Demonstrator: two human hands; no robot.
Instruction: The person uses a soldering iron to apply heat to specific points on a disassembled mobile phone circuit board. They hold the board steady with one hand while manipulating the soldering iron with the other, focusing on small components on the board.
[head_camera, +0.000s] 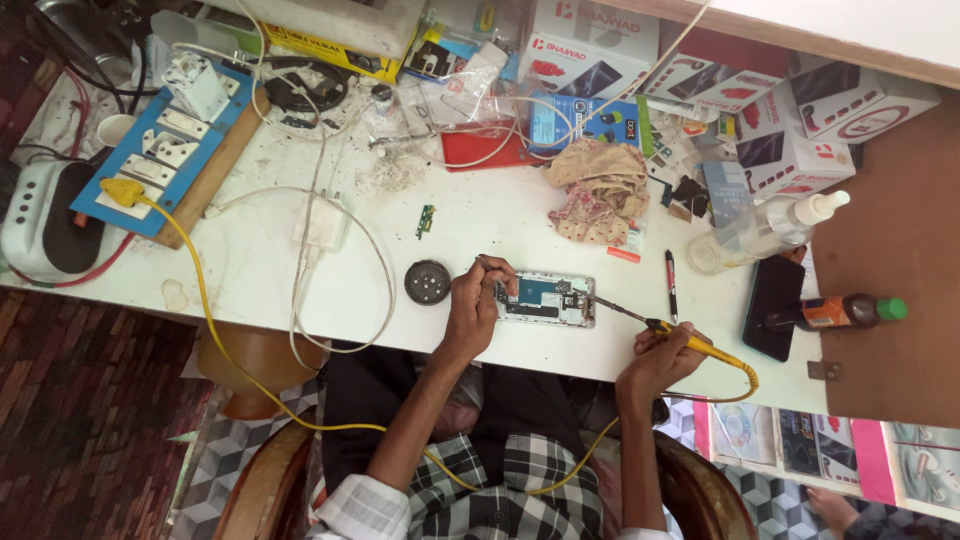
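An opened phone (546, 299) with its back removed lies on the white workbench (250, 270) near the front edge. My left hand (474, 303) rests at its left end, pinching thin tweezers (484, 263). My right hand (660, 357) grips a yellow-handled soldering iron (680, 338); its dark tip (608, 307) touches the phone's right end. The iron's yellow cord (215, 320) runs under my arms to a plug in a blue power strip (160, 150) at the far left.
A round dark tin (427, 282) sits left of the phone. A pen (670, 283), dark phone (772, 305), clear spray bottle (765, 232) and brown bottle (835, 312) lie to the right. Cloth (600, 190), white charger (322, 225) and several boxes (780, 120) crowd the back.
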